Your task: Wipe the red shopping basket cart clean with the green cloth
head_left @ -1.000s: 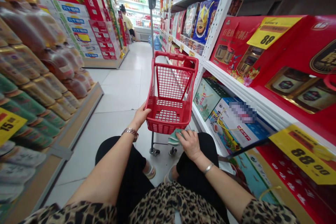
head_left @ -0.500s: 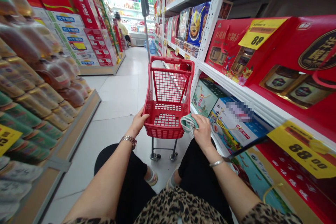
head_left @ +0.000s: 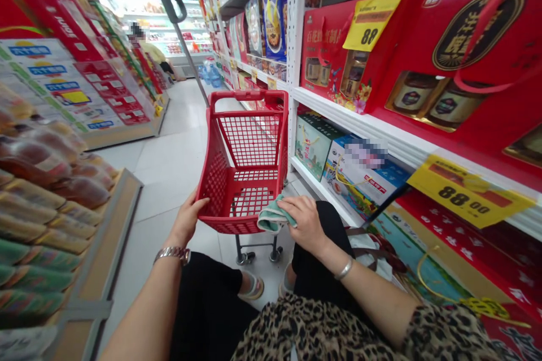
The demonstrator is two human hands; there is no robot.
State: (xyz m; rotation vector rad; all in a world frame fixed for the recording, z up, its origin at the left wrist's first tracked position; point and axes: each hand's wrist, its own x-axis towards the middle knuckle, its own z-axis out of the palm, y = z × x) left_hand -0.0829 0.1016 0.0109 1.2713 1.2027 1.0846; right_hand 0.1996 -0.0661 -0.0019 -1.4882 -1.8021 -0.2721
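Around the centre of the frame, a red plastic shopping cart with lattice walls (head_left: 231, 192) stands on a pale tiled floor (head_left: 165, 175). Just left of centre, the left hand's (head_left: 185, 221) grip clasps the cart's near left corner, thumb over the rim, while below centre the right hand's (head_left: 304, 221) grip pinches a bunched green-and-white cloth (head_left: 271, 216) at the near right corner.

Pale tiled floor (head_left: 169, 144) runs past white metal shelving (head_left: 295, 39) toward a brightly lit display (head_left: 131, 4)
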